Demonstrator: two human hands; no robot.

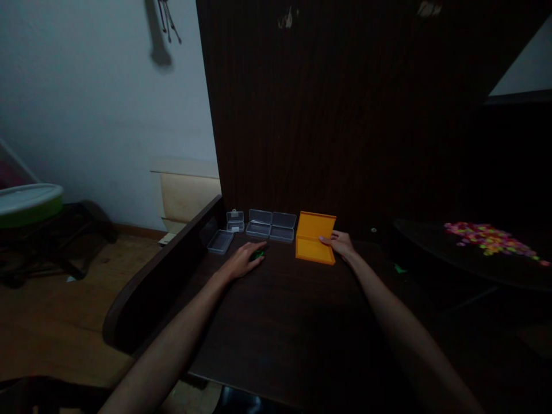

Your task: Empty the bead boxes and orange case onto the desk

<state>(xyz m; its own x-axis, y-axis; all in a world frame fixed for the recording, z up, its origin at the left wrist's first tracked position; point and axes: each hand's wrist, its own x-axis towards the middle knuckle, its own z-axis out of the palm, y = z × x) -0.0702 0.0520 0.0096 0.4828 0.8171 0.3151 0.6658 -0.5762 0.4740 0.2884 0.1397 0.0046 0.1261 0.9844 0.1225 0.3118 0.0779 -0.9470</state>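
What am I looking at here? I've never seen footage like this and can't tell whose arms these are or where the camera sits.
The one picture comes from a camera worn on a person's head, looking forward and down, so both arms are the wearer's own. The left hand lies flat on a dark wooden table, covering a small green object. The right hand grips the edge of an open orange plastic case. Behind the left hand stand several clear plastic cases, open. At far right, a heap of colourful small pieces lies on another dark surface.

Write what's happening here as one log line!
left hand: resting on small green thing | right hand: holding open orange box | clear boxes: behind, by wall | table: dark
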